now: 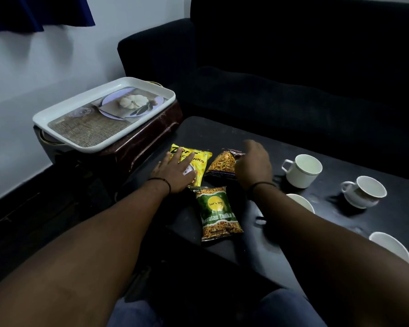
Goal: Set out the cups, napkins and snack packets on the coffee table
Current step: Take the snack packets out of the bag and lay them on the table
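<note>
Behind the dark tabletop (316,147) stands a black sofa (293,67), and to the left a white tray (64,140) rests on a brown side stand (151,135), with nothing on it but its printed picture.

Four white cups sit on the right half of the tabletop: one cup (302,169) farthest back, a second (364,193) to its right, a third (304,201) half hidden behind my right forearm, and a fourth (392,246) nearest the front edge. They stand well apart from one another.

Three snack packets lie close together at the left end. My left hand (175,172) lies flat and spread on the yellow packet (198,159), pressing it rather than gripping it. My right hand (253,166) curls over the right edge of the orange packet (222,166); its fingertips are hidden, so I cannot tell whether it pinches the packet or only touches it. The green packet (219,213) lies free, just in front of the other two, its top edge touching the yellow one.

I see no napkins anywhere.

I judge the step in hand to be arranging the packets, with the cups already out. Next I would nudge the two upper packets apart so they lie straight and clear of the green one. After that the napkins need finding, since none are in view.
</note>
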